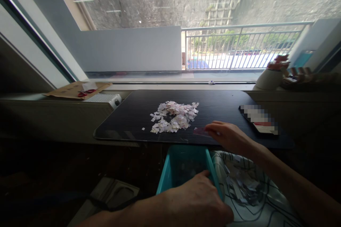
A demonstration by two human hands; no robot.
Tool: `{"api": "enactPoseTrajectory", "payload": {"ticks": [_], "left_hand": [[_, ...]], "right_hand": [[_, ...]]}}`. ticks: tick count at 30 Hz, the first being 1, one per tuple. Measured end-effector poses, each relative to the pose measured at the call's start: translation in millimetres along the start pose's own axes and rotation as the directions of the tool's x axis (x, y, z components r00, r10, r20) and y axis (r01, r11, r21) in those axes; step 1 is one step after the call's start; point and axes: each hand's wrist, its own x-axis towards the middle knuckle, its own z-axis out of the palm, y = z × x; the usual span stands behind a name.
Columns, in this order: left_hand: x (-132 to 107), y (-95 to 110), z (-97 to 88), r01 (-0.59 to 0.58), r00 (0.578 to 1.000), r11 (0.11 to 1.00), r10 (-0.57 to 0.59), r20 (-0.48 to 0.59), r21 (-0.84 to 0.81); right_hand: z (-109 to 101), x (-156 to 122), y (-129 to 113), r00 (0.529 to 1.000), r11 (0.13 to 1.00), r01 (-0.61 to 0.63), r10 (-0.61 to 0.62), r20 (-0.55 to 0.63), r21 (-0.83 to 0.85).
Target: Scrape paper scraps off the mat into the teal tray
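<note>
Okay, my right hand (223,133) is pinched shut on a purple piece (200,132), flat and see-through, held at the table edge just beyond the bin (186,152). My left hand (205,198) has the bin by its right wall; from my end most of those fingers are hidden, but it reads as a grip.

Next out, the paper bits (177,122): loose heap on the table (125,113), beyond the bin and a little left, with a dark hollow where the tabletop shows. One stray bit lies left of the heap, apart from it.

Progress as I read it: plenty is left. The heap is big and ungathered, nothing sorted that I can see. Inside the bin I get only something dim on the bottom, maybe bits, too dark to call. Right of the bin, a lined bag (239,216) holds a fair load of scraps (245,184), so that much is contained.

Rest, quickly: dark slab (266,127) with a blurred face, beyond the bin to the right; red scissors (86,93) on brown paper (66,90), far left beyond the bin.
</note>
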Motion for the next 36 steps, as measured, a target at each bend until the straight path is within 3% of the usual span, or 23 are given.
{"api": "enactPoseTrajectory", "payload": {"ticks": [3,10,15,22,26,29,32,36], "left_hand": [[0,-2,1.5,-0.013,1.0,1.0,0.013,0.02,-0.005],[0,-2,3.2,-0.004,1.0,1.0,0.004,0.022,-0.019],[2,-1,6.3,-0.006,1.0,1.0,0.005,-0.01,-0.022],[-1,0,1.7,0.009,0.998,1.0,-0.008,0.056,-0.019],[-3,-1,-0.3,0.045,0.996,0.998,-0.042,0.073,-0.041],[-10,-7,0.1,0.115,0.993,0.988,-0.114,0.019,-0.106],[-17,-13,-0.9,0.2,0.976,0.954,-0.214,-0.039,-0.225],[-19,-13,-4.5,0.242,0.965,0.927,-0.26,-0.027,-0.285]], "right_hand": [[1,10,10,0.996,0.992,-0.076,0.07,-0.06,-0.104],[4,-4,-1,0.995,0.999,0.015,-0.019,0.101,0.041],[4,9,2,0.998,0.997,-0.062,0.061,-0.018,-0.039],[2,-3,-6,0.993,0.994,0.022,-0.033,0.113,0.104],[-16,-10,10,0.999,0.995,-0.051,0.051,0.008,0.084],[-31,-12,31,0.989,0.99,-0.136,0.134,-0.063,-0.028],[-36,-16,48,0.985,0.98,-0.17,0.165,-0.056,-0.102],[-32,-33,53,0.981,0.978,-0.194,0.192,-0.025,-0.08]]}}
